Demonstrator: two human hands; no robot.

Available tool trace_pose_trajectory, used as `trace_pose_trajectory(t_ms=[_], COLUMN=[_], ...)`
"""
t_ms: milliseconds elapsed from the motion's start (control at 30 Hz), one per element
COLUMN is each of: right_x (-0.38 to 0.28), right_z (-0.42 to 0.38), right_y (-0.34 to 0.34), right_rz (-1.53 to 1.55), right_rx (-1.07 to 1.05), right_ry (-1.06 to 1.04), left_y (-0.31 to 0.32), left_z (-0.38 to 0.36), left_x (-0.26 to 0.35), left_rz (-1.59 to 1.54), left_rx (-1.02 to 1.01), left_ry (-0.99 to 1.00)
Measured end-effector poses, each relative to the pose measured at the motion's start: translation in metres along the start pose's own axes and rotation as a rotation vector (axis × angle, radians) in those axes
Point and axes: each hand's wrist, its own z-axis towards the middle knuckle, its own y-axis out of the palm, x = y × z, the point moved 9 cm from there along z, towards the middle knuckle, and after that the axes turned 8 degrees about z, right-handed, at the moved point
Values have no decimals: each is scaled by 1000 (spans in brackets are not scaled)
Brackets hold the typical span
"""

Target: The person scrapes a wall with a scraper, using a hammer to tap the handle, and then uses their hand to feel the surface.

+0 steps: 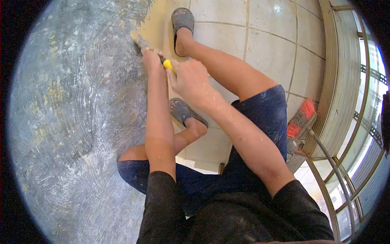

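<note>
A scraper (167, 65) with a yellow and black handle and a flat blade is gripped in both hands. Toward the blade end, my left hand (152, 60) is closed around it. My right hand (190, 81) is wrapped about the yellow end of the handle, fingers partly hidden. At the scraper's tip, the blade (140, 42) meets the mottled grey-blue wall (81, 122), beside a patch of bare yellowish surface (156, 24). Scratch marks and pale streaks cover the grey coating.
Pale floor tiles (268, 53) lie between my sandalled feet, with one sandal (183, 24) ahead and another (185, 112) nearer. A broom with red and dark bristles (301, 118) leans at the right, by a wooden frame (331, 49) and glazed panels (367, 105).
</note>
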Motion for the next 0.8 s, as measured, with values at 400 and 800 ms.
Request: trace_pose_trajectory(t_ms=[400, 800], right_x=[17, 24], right_z=[14, 22], right_y=[8, -7], right_rz=[1, -23], right_rx=[9, 29], right_ry=[-14, -76], left_y=[16, 30], left_z=[27, -13], left_x=[-19, 9], left_rz=[-60, -130], left_rx=[37, 83], left_ry=[-157, -100])
